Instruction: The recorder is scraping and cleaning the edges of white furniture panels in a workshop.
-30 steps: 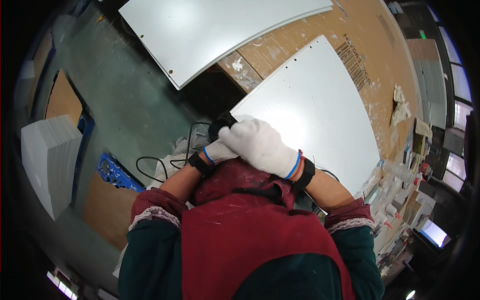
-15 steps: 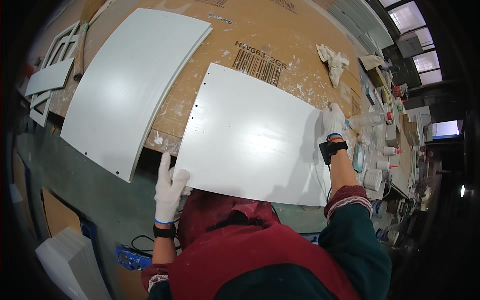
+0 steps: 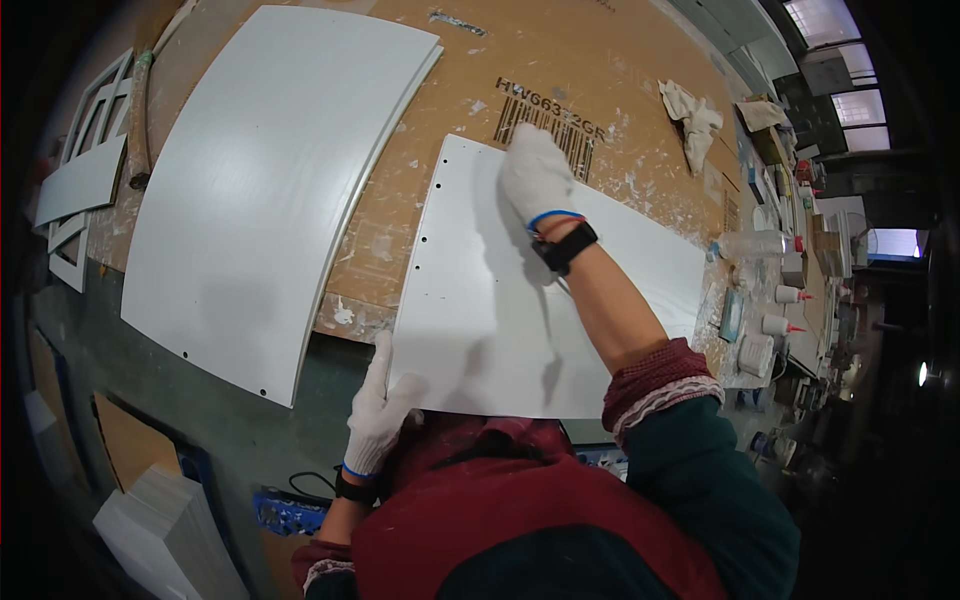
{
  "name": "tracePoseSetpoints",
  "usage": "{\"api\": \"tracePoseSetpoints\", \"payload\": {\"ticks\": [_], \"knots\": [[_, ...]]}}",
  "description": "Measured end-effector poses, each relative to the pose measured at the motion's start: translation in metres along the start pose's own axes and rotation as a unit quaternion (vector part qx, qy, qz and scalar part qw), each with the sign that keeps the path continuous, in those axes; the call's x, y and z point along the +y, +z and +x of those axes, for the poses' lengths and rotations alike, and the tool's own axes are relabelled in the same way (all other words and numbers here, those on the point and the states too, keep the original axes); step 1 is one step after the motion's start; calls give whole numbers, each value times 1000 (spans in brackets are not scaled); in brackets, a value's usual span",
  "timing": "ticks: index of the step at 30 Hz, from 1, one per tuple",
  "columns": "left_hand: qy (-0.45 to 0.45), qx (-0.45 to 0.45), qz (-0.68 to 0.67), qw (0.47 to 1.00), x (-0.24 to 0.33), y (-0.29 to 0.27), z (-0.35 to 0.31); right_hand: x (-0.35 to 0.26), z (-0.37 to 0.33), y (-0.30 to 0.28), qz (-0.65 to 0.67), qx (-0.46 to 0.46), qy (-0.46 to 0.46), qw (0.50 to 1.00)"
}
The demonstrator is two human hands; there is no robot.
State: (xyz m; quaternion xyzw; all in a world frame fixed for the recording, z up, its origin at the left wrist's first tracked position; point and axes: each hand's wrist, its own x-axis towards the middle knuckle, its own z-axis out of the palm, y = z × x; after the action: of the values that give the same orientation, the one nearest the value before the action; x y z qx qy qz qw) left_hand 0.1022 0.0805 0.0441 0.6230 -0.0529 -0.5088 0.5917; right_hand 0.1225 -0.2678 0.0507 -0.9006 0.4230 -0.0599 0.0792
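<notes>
A white panel (image 3: 470,330) with small dark holes along its left edge lies flat on the cardboard-covered table, its near edge close to my body. At its near left corner is my left hand (image 3: 380,415) in a white knit glove, closed on the corner with the thumb over the top and one finger stretched along the left edge. My right hand (image 3: 538,178), gloved too, reaches across the panel to its far edge. Its fingers are curled at that edge and mostly hidden, so what they hold, if anything, cannot be made out.
Larger white panels (image 3: 260,190) lie stacked on the left, overhanging the table. White frames (image 3: 95,130) and a wooden-handled brush (image 3: 141,130) are beyond. A rag (image 3: 690,120), a clear bottle (image 3: 755,244) and red-tipped glue bottles (image 3: 780,325) line the right. A panel stack (image 3: 170,530) stands lower left.
My right hand has moved left from the panel's right end to its far edge, near the far left corner. My left hand stays at the near left corner. The whole view has shifted slightly.
</notes>
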Motion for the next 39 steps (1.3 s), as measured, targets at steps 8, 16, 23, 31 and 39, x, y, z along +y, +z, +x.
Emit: {"api": "tracePoseSetpoints", "payload": {"ticks": [8, 16, 23, 31, 39], "knots": [[-29, -10, -45, 999, 4, -2, -2, -90, -20, -8, 208, -126, -192, 951], [53, -30, -251, 966, -39, -14, 8, 3, -110, -55, 144, -207, -546, 799], [164, 70, -303, 936, -77, -2, -17, -40, -187, -34, -19, -119, -755, 644], [117, 234, -310, 914, -150, 43, -76, 12, -215, -31, -44, -58, -818, 570], [122, 135, -276, 944, -147, 89, -56, 191, -255, -88, -58, -109, -774, 621]]}}
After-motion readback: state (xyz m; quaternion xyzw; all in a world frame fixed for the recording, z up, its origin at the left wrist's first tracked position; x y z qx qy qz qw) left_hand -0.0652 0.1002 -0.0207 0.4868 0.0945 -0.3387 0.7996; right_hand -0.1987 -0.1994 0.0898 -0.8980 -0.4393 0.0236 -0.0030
